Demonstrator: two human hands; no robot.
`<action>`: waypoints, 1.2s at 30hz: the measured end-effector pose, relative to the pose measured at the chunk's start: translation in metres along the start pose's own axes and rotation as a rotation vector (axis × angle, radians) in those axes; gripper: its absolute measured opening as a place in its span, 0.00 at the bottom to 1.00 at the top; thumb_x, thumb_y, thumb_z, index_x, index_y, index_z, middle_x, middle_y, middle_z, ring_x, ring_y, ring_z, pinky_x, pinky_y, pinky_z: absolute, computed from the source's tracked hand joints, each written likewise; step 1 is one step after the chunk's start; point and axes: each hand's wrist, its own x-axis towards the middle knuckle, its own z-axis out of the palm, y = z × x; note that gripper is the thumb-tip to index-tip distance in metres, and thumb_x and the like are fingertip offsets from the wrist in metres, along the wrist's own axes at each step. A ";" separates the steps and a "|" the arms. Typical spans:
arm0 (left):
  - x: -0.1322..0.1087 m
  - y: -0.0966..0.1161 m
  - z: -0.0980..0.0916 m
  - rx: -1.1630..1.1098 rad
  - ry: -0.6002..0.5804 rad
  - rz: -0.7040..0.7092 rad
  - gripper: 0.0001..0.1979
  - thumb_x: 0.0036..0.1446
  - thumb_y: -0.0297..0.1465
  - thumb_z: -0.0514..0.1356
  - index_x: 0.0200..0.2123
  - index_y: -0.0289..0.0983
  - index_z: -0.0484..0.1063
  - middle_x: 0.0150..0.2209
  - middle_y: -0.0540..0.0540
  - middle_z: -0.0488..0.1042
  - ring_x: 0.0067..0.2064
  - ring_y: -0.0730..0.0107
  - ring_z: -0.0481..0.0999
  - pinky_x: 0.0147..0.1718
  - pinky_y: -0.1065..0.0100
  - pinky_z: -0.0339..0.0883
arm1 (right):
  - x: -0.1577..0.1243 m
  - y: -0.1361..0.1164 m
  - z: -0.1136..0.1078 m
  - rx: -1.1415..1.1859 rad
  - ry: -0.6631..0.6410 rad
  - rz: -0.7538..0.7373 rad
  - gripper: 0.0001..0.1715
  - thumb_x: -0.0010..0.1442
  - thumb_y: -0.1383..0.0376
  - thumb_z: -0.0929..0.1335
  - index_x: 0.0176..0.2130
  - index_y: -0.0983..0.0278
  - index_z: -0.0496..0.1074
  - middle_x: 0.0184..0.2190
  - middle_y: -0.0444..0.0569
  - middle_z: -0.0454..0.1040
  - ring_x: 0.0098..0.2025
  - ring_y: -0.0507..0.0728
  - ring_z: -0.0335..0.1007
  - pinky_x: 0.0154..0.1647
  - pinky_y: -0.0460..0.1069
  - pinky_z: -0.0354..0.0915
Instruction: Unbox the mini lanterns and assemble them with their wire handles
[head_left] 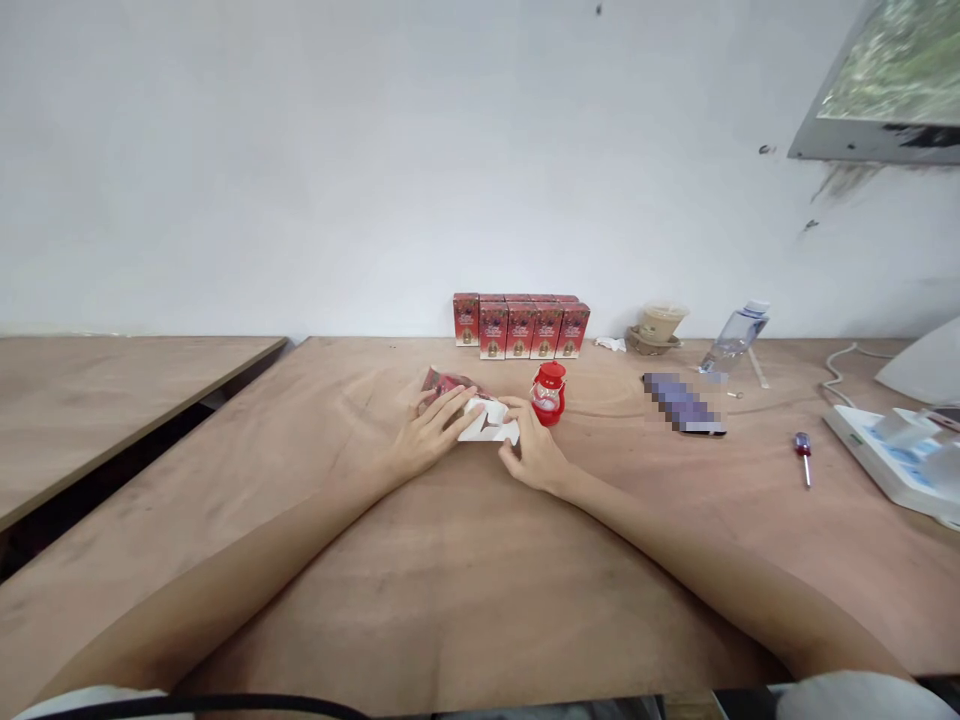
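A small red cardboard box (455, 381) lies on its side in front of me, its white end flaps (484, 420) facing me and partly folded. My left hand (429, 432) grips it from the left, with the thumb and fingers around the red side. On the right, my right hand (538, 452) has its bent fingers at the flaps, the index finger along the top edge and the thumb below. Just behind my right hand a red toy lantern (549, 392) with a clear middle stands upright. My palms hide part of the box.
Several red printed boxes (523, 330) stand in rows by the wall. Rightward are a lidded cup (660, 322) in a carrier, a tilted clear bottle (735, 338), a blurred phone (682, 402), a screwdriver (804, 458) and a white power strip (892, 460). A gap divides the tables at left.
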 end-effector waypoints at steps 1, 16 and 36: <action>0.000 0.000 0.000 0.003 0.002 0.029 0.20 0.64 0.25 0.50 0.58 0.42 0.60 0.54 0.41 0.71 0.57 0.68 0.69 0.62 0.61 0.44 | -0.001 0.001 0.001 -0.002 0.012 0.010 0.21 0.50 0.75 0.60 0.44 0.63 0.55 0.50 0.59 0.65 0.51 0.60 0.66 0.48 0.55 0.68; -0.001 -0.004 0.002 -0.132 -0.098 0.194 0.22 0.62 0.22 0.53 0.58 0.43 0.60 0.63 0.38 0.58 0.64 0.59 0.56 0.58 0.57 0.61 | 0.002 0.001 -0.002 -0.176 0.001 0.096 0.14 0.60 0.66 0.60 0.46 0.67 0.65 0.38 0.55 0.73 0.41 0.59 0.70 0.41 0.52 0.68; -0.005 0.004 0.007 -0.436 -0.098 -0.176 0.07 0.56 0.27 0.55 0.25 0.37 0.66 0.46 0.40 0.75 0.51 0.63 0.74 0.48 0.61 0.70 | 0.002 0.003 0.000 -0.223 -0.369 0.103 0.24 0.62 0.70 0.57 0.57 0.64 0.60 0.34 0.51 0.75 0.36 0.57 0.71 0.38 0.50 0.65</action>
